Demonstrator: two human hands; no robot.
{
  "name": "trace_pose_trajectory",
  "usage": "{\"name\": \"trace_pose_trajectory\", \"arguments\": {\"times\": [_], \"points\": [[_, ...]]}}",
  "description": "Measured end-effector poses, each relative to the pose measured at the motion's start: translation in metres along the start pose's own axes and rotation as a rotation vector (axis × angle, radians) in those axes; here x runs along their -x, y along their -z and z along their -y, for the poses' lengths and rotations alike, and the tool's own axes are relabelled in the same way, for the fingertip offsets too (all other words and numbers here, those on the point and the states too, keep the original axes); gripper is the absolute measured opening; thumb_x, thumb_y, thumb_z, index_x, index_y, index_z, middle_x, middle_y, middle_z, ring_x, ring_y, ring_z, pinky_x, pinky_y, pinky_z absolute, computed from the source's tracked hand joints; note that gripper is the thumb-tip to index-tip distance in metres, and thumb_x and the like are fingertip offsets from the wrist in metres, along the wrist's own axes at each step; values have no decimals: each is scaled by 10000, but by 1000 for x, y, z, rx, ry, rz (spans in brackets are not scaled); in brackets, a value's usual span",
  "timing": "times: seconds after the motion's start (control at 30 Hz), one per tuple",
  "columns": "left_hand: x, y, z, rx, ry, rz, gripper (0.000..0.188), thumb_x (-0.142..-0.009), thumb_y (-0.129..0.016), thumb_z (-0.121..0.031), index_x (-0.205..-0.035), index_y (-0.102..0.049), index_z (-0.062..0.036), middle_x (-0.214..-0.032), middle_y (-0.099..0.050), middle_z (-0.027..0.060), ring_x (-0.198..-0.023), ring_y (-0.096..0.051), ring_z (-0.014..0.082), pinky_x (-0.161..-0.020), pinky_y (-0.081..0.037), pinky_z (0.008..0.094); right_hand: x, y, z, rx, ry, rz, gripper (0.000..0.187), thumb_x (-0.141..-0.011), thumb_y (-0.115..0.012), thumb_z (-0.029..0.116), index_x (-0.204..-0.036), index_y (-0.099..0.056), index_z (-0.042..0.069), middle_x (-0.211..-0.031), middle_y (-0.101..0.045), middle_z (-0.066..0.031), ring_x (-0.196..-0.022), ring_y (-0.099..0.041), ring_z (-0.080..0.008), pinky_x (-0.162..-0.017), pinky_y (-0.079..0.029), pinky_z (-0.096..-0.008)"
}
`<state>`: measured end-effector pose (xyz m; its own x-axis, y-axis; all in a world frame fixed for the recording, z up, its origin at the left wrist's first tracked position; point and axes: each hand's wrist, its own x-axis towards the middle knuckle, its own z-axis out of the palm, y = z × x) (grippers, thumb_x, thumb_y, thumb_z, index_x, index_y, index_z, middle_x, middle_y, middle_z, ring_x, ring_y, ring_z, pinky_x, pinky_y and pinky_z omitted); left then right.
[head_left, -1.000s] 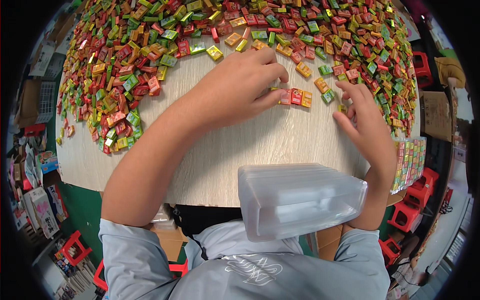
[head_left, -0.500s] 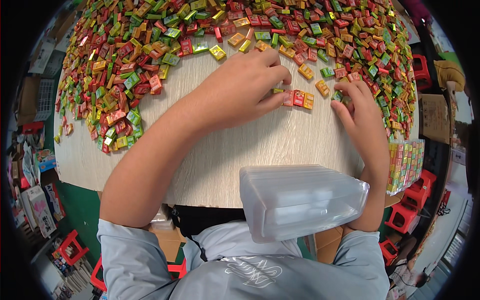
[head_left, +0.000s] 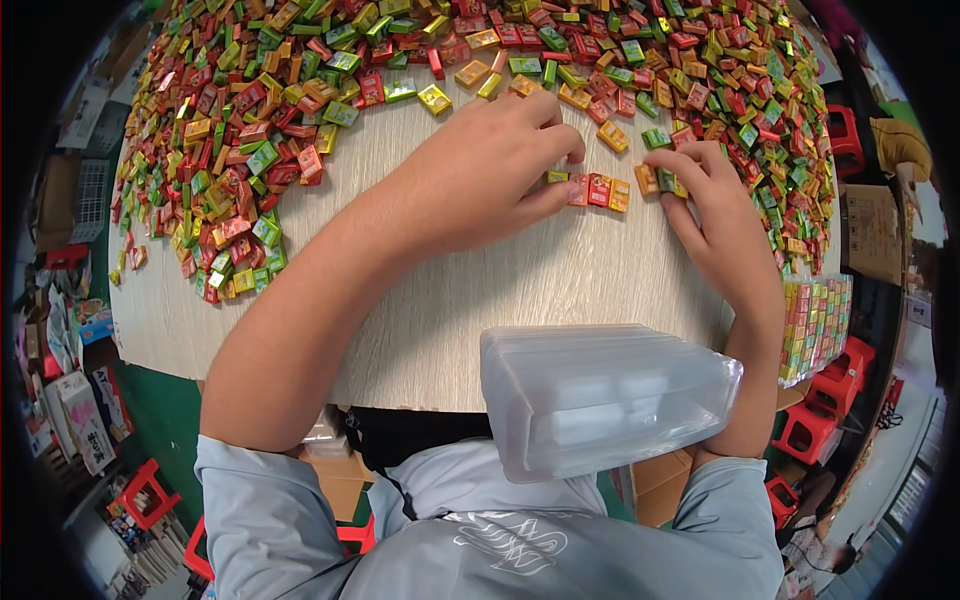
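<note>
The right hand [head_left: 715, 215] now pinches small packets [head_left: 660, 182] just right of the short row [head_left: 595, 190], closer than before.

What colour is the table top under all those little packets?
Pale, light wood grain; the table top shows best in the head view, bare between the hands and the clear plastic box.

Showing red, orange, yellow and green wrappers across the heap of small candy packets [head_left: 300, 120]. Showing a red-and-orange short row of packets [head_left: 598, 190]. Showing pale wood grain on the table [head_left: 560, 280], frosted clear plastic on the stacked boxes [head_left: 600, 395], light grey-blue on the shirt [head_left: 480, 540], red on the stools [head_left: 820, 430].
</note>
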<state>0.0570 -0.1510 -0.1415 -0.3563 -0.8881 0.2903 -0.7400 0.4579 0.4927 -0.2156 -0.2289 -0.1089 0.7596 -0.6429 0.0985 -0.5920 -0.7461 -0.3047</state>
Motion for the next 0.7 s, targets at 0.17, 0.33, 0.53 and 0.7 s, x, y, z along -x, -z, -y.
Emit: {"name": "trace_pose_trajectory", "arguments": {"times": [0.17, 0.33, 0.53, 0.7], "points": [[1, 2, -4, -22, -10, -3, 301, -917, -767, -239, -1142, -685, -56, -1092, -618, 136, -1047, -627, 339, -899, -512, 454, 8, 5, 12, -101, -31, 66, 362, -913, -700, 80, -1268, -637, 45, -1217, -601, -177, -1092, -641, -385, -941, -526, -451], [2, -4, -12, -38, 31, -10, 350, -866, -808, -215, -1153, -683, -57, -1103, -612, 143, -1053, -633, 341, -914, -531, 446, 7, -2, 17, -127, -26, 54, 382, -914, -712, 119, -1279, -630, 43, -1206, -599, -182, -1082, -640, -390, -926, -526, -456], [2, -7, -20, 56, 76, 27, 361, -878, -795, -179, -1180, -661, -33, -1116, -604, 154, -1014, -663, 353, -889, -556, 442, 7, 1, 17, -134, -37, 80, 392, -912, -719, 136, -1283, -629, 45, -1195, -598, -180, -1074, -639, -390, -916, -527, -454], [2, -10, -22, 76, 103, 4, 372, -888, -786, -173, -1214, -663, -42, -1121, -602, 157, -997, -676, 352, -875, -561, 442, 7, -2, 21, -149, -41, 77, 392, -911, -724, 147, -1277, -629, 40, -1189, -597, -177, -1074, -637, -388, -918, -525, -449]]}}
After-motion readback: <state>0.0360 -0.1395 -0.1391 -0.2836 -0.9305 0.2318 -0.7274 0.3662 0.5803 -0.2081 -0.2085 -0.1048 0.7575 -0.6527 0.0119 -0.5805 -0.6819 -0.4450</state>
